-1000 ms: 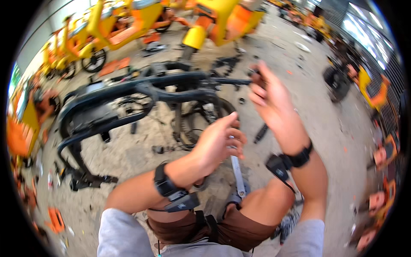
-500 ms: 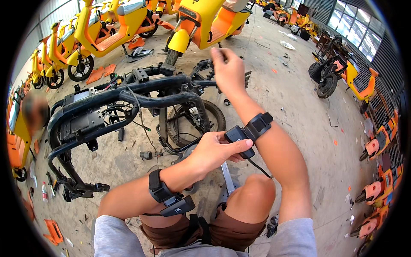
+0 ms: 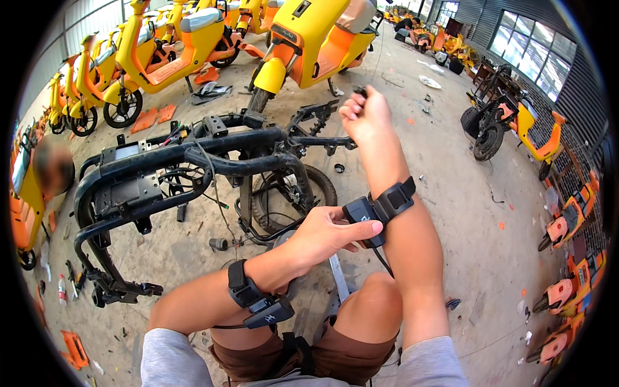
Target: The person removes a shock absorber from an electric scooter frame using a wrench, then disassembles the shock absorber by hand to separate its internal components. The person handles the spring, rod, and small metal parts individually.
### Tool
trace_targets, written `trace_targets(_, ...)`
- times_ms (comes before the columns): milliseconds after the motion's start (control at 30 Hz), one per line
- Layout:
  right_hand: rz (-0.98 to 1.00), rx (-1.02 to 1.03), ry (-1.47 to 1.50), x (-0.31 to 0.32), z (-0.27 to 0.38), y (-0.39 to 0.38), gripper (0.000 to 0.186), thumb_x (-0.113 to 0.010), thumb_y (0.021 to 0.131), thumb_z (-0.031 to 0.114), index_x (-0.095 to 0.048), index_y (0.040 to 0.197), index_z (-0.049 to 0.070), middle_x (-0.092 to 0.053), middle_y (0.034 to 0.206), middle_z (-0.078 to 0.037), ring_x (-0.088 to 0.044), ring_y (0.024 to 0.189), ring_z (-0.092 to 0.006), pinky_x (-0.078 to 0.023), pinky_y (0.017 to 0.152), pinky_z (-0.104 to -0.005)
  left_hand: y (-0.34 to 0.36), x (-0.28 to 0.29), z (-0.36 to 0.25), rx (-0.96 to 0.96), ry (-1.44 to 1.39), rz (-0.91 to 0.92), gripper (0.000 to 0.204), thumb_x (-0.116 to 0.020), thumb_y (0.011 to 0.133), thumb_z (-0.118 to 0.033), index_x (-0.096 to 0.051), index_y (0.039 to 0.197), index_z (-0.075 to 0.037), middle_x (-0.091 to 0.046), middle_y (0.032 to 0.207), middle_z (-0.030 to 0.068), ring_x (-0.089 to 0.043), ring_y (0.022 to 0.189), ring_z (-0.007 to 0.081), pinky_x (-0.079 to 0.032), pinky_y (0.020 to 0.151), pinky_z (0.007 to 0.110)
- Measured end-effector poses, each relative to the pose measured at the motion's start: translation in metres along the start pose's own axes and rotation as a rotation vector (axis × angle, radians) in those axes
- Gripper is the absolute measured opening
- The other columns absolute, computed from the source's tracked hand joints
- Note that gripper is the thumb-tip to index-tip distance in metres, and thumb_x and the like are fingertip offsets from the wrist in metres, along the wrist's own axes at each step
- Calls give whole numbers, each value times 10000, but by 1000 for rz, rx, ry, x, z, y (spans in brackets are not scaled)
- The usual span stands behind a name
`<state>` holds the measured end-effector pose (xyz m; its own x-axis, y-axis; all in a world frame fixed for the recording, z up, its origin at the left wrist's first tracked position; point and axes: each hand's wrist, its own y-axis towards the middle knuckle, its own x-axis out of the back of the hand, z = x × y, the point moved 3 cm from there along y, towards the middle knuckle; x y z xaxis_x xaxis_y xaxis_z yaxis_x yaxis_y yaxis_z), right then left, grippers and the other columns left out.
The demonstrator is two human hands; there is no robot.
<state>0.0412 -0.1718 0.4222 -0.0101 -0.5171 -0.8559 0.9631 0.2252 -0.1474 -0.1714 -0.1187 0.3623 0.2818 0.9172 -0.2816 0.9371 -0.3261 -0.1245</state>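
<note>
My left hand (image 3: 319,235) reaches across and is closed on a small black box (image 3: 361,216), thumb on its near side. That box is strapped to my right forearm by a black band (image 3: 394,201), and a cable runs down from it. My right hand (image 3: 369,116) is raised, its fingers curled in; a small dark shape shows by the fingertips, and I cannot make out whether it is held. A similar black box (image 3: 269,314) is strapped to my left wrist. Before me lies a bare black scooter frame (image 3: 245,166) with loose wiring, touched by neither hand.
A wheel (image 3: 327,192) lies behind the frame. Yellow scooters (image 3: 155,71) stand in rows at the far left, one (image 3: 269,77) just beyond the frame. A part-stripped scooter (image 3: 490,138) stands at the right. Orange panels (image 3: 76,348) and small parts litter the concrete floor.
My right hand has moved a little right and down in view, and its fingers have turned and curled. My left hand keeps its hold on the black box. The view has shifted slightly.
</note>
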Motion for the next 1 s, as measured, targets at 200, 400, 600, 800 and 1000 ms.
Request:
trace_targets(200, -21, 156, -685, 11, -16, -34, 242, -503, 986, 290, -539, 950, 53, -328, 620, 34, -310, 486, -74, -235, 400, -240, 1, -14, 5, 95, 60, 110, 530, -787, 802, -367, -631, 1103, 40, -698, 954, 83, -631, 805, 112, -514, 729, 257)
trace_targets(400, 188, -122, -566, 12, -9, -115, 280, -492, 994, 312, -561, 921, 51, -407, 635, 38, -354, 482, -66, -255, 410, -233, -17, -4, 5, 201, -155, 223, 975, -735, 848, -385, -155, 1492, 61, -549, 1297, 194, -580, 1104, 241, -482, 899, 365)
trace_targets(600, 129, -219, -649, 47, -20, -186, 291, -493, 1001, 324, -576, 1051, 50, -501, 741, 23, -363, 495, -56, -292, 451, -209, -31, 33, -13, 22, -345, 241, 663, -489, 971, -496, -355, 1407, -14, -595, 1163, 159, -604, 982, 249, -484, 852, 394)
trace_targets(800, 156, -428, -656, 78, -40, -181, 302, -514, 1000, 325, -577, 1071, 39, -475, 752, 10, -380, 525, -48, -294, 445, -207, -25, 32, 5, 150, -287, 114, 418, -418, 1031, -394, -553, 1025, 1, -609, 832, 84, -570, 691, 169, -488, 635, 342)
trace_targets(1000, -215, -220, -351, 107, -40, -163, 207, -510, 957, 132, -538, 1125, 14, -544, 969, -77, -537, 847, -157, -444, 728, -249, -18, 15, -4, 402, -383, -107, 397, -439, 948, -356, -509, 710, -45, -422, 536, 58, -415, 514, 183, -370, 529, 307)
